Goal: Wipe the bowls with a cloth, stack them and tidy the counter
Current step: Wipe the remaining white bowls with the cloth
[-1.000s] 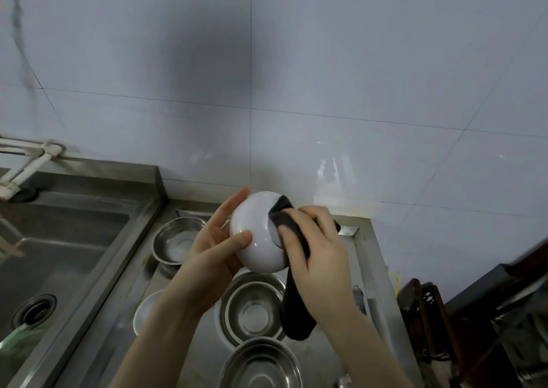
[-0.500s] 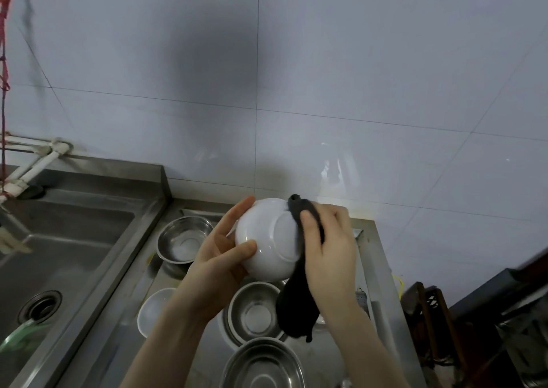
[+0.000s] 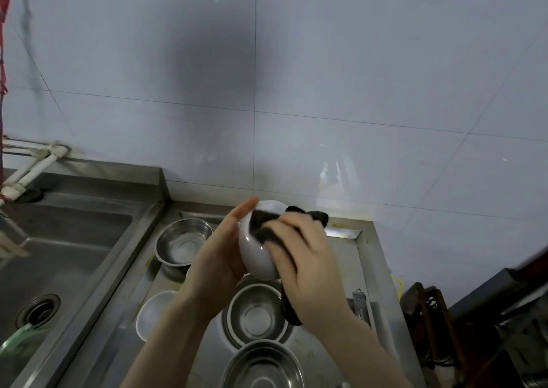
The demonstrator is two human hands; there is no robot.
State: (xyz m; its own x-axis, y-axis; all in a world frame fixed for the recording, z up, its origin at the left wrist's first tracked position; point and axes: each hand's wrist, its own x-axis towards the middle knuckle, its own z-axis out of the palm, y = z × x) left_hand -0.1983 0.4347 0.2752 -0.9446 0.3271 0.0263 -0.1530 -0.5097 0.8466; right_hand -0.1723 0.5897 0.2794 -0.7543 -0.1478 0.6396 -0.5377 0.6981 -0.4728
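A steel bench (image 3: 367, 257) beside the sink (image 3: 74, 239) carries three steel bowls: one at the back (image 3: 184, 244), one in the middle (image 3: 255, 316), and a nearest one (image 3: 261, 367) cut off by the frame's lower edge. A pale bowl (image 3: 154, 313) is half hidden behind the left forearm. Above them, the left hand (image 3: 219, 260) cups the white bowl (image 3: 255, 257), fingers (image 3: 243, 209) straight along its side. The right hand (image 3: 305, 257) presses the dark cloth (image 3: 264, 224) onto it, fingers curled round the cloth.
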